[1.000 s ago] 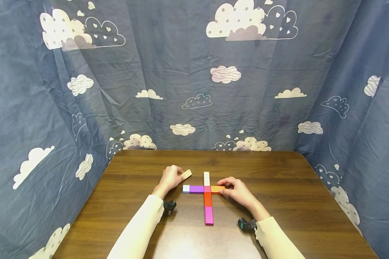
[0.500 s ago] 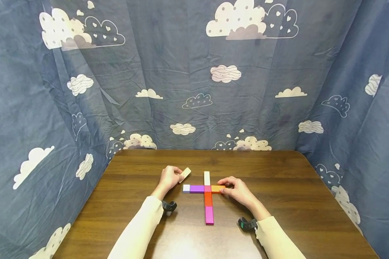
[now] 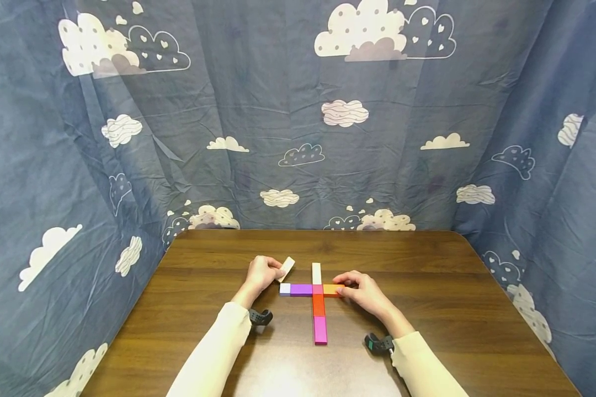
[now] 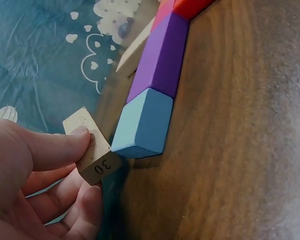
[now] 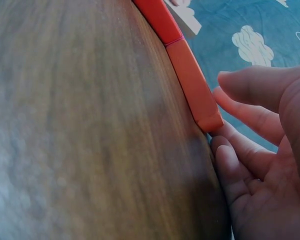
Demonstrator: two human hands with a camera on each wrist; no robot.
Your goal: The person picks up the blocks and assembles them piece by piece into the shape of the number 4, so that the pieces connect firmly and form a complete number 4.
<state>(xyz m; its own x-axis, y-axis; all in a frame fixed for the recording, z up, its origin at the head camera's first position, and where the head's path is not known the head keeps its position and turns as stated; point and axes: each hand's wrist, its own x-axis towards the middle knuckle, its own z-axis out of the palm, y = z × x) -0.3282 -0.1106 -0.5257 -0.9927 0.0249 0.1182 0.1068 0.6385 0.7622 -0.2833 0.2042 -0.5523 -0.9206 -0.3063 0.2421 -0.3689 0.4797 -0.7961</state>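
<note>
My left hand (image 3: 262,273) pinches a plain wooden block (image 4: 92,145) between thumb and fingers; the number 30 shows on its end in the left wrist view. That block is tilted, its lower corner right at the light blue block (image 4: 142,122). A purple block (image 3: 301,290) continues the row to a pink block (image 3: 318,290) at the middle of a cross. On the other side lies an orange block (image 3: 331,290). My right hand (image 3: 365,292) rests around its outer end, fingers loosely bent at the end face and thumb spread apart above it in the right wrist view.
The cross also has a cream block (image 3: 317,274) at the back, with a red block (image 3: 318,305) and a magenta block (image 3: 320,330) toward the front. A brown wooden table (image 3: 402,253) carries them, and a blue cloud-print curtain (image 3: 298,176) hangs behind it.
The wooden block in my left hand has turned to a steeper angle and shifted slightly right, nearer the light blue block. My right hand and the cross have stayed in place.
</note>
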